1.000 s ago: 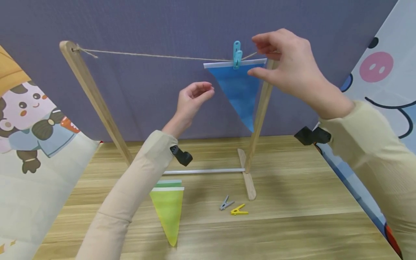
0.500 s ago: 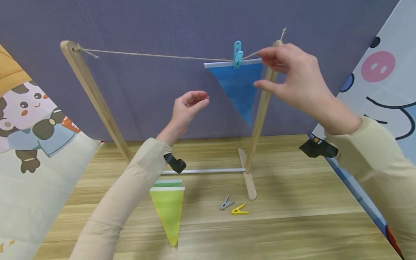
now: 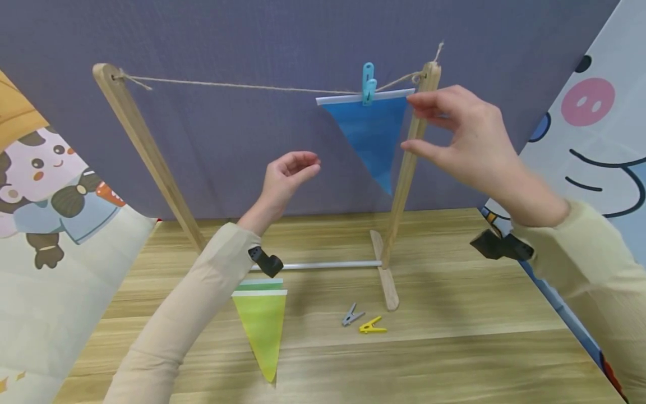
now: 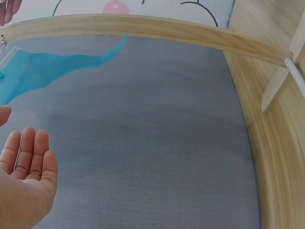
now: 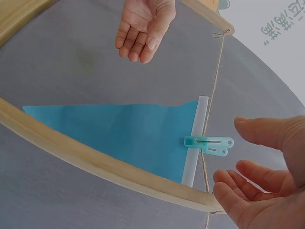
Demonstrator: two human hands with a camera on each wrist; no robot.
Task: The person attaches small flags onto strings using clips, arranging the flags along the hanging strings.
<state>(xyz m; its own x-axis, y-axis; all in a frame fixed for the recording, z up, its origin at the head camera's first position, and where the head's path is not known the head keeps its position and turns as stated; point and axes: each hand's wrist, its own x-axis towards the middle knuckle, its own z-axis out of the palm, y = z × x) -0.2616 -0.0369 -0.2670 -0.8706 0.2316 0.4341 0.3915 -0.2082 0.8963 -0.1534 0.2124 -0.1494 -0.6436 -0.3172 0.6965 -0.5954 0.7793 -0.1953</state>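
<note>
A blue triangular pennant (image 3: 370, 134) hangs from the twine (image 3: 237, 86), held by a light-blue clothespin (image 3: 369, 87) near the line's right end. My right hand (image 3: 466, 132) is beside the pennant's right edge, thumb and fingers spread apart with nothing between them. In the right wrist view the clothespin (image 5: 207, 144) sits clear of that hand's fingertips. Lower and to the left of the pennant, my left hand (image 3: 285, 182) hovers in the air with loosely bent fingers and holds nothing. The left wrist view shows its fingers (image 4: 34, 152) relaxed.
Two wooden posts carry the twine, the left post (image 3: 146, 151) and the right post (image 3: 404, 174), joined low by a white rod (image 3: 328, 265). A yellow pennant (image 3: 262, 325) overlaps a green pennant (image 3: 259, 285) on the table. Grey clothespin (image 3: 351, 316) and yellow clothespin (image 3: 372, 325) lie nearby.
Both hands have moved down, the right one also to the right, away from the clothespin, uncovering the right post's top. The left hand has drawn back slightly leftward. The pennant stays hanging.
</note>
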